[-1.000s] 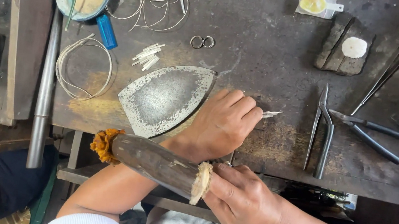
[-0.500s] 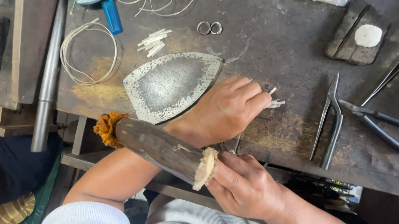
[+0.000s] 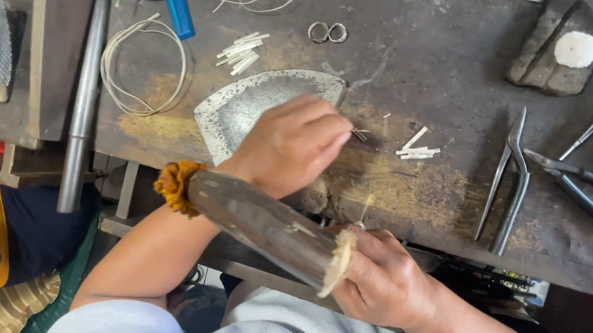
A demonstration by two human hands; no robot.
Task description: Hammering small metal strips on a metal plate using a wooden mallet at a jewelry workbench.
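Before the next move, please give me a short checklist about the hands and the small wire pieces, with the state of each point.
1. Left hand pinches thin wire pieces at its fingertips: ok.
2. Right hand grips the wooden mallet: ok.
3. Mallet lifted off the bench: cannot tell.
4. Cut wire pieces lie apart from the left hand: ok.
5. Pliers lie untouched on the bench: ok.

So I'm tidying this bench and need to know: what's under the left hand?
The left hand lies over a fan-shaped metal plate on the workbench, hiding the plate's lower right part. Thin metal pieces stick out past its fingertips; how they are gripped is covered.
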